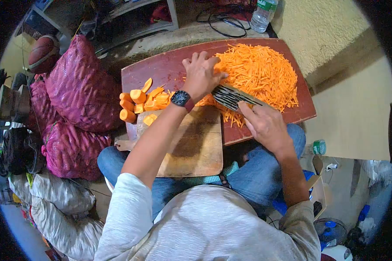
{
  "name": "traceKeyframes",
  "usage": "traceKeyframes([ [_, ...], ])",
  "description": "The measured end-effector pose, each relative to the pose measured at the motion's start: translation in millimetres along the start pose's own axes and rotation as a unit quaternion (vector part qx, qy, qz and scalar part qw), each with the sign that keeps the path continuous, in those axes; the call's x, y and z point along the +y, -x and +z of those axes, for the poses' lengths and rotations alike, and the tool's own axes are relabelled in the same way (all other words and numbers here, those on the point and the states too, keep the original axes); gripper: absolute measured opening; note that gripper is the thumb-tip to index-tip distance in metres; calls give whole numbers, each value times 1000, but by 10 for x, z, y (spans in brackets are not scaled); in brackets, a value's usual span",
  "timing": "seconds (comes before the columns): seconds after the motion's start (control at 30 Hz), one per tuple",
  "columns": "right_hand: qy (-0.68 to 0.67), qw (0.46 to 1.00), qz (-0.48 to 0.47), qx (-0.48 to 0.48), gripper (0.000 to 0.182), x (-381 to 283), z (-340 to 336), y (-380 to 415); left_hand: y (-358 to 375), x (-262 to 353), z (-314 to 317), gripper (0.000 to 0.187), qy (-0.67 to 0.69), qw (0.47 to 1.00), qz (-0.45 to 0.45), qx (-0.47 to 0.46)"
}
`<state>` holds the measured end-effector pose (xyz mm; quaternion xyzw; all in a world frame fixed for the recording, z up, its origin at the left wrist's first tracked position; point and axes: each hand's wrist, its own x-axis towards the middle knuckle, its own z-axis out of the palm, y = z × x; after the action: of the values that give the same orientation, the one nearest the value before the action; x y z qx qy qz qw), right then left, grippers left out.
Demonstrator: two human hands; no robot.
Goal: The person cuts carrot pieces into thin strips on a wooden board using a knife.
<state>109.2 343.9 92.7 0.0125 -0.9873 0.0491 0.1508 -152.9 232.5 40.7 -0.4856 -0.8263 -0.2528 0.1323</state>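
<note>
My left hand [203, 75], with a dark watch on its wrist, is over the red tabletop [161, 65] with its fingers apart. It is beside the heap of shredded carrot [259, 74], and whether its fingertips touch any shreds is hidden. My right hand [265, 126] is closed on a broad-bladed knife [233, 96] with dark and light stripes along the blade. The blade lies against the near edge of the heap, and its handle is covered by my hand. Left of my left forearm are cut carrot pieces [138, 96]. A wooden cutting board [196, 143] rests nearest my lap.
Pink mesh sacks [80, 87] stand at the left, with a basketball [43, 54] behind them. White sacks [65, 209] lie nearer. A water bottle [263, 16] and a black cable [224, 21] are behind the table. A small fan [330, 230] is at lower right.
</note>
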Motion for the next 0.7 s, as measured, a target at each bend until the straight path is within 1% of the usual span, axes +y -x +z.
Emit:
traceKeyframes([
  [0.07, 2, 1000, -6, 3, 50, -11, 9, -13, 81, 81, -156, 61, 99, 995, -12, -25],
  [0.1, 4, 1000, -15, 5, 51, -27, 17, -17, 157, 122, -152, 63, 97, 995, 18, -6],
  [0.13, 3, 1000, -18, 5, 51, -31, 37, -19, 172, 111, -139, 63, 95, 995, 15, -5],
  [0.2, 17, 1000, -19, 11, 45, -29, 77, -22, 180, 33, -100, 67, 40, 997, 67, -20],
  [0.27, 18, 1000, -19, 12, 45, -52, 54, -16, 144, -106, -51, 69, 18, 998, 55, -3],
  [0.33, 19, 1000, -14, 12, 46, -64, 26, -8, 116, -124, -142, 65, 50, 998, 32, -2],
  [0.37, 11, 1000, -4, 7, 49, -78, 18, 0, 133, -110, -173, 61, 80, 996, 32, -20],
  [0.4, 1, 1000, 5, 1, 52, -97, 15, 12, 140, -114, -158, 61, 81, 996, 32, -20],
  [0.47, 4, 1000, 2, -4, 52, -136, 59, 37, 176, -135, -140, 58, 36, 997, 63, -33],
  [0.5, 7, 1000, -2, -7, 52, -153, 74, 31, 179, -178, -108, 52, 6, 998, 64, -20],
  [0.53, 7, 1000, -8, -7, 52, -177, 67, 23, 173, -237, -83, 52, 3, 998, 59, -17],
  [0.6, -25, 1000, 13, -12, 53, -258, 49, 60, 202, -323, -78, 46, -48, 996, 80, -4],
  [0.63, -28, 999, 10, -13, 53, -294, 52, 94, 262, -360, -114, 46, -51, 996, 76, -5],
  [0.7, -104, 991, 63, -47, 51, -352, 62, 169, 441, -461, -255, 43, -15, 997, 70, 21],
])
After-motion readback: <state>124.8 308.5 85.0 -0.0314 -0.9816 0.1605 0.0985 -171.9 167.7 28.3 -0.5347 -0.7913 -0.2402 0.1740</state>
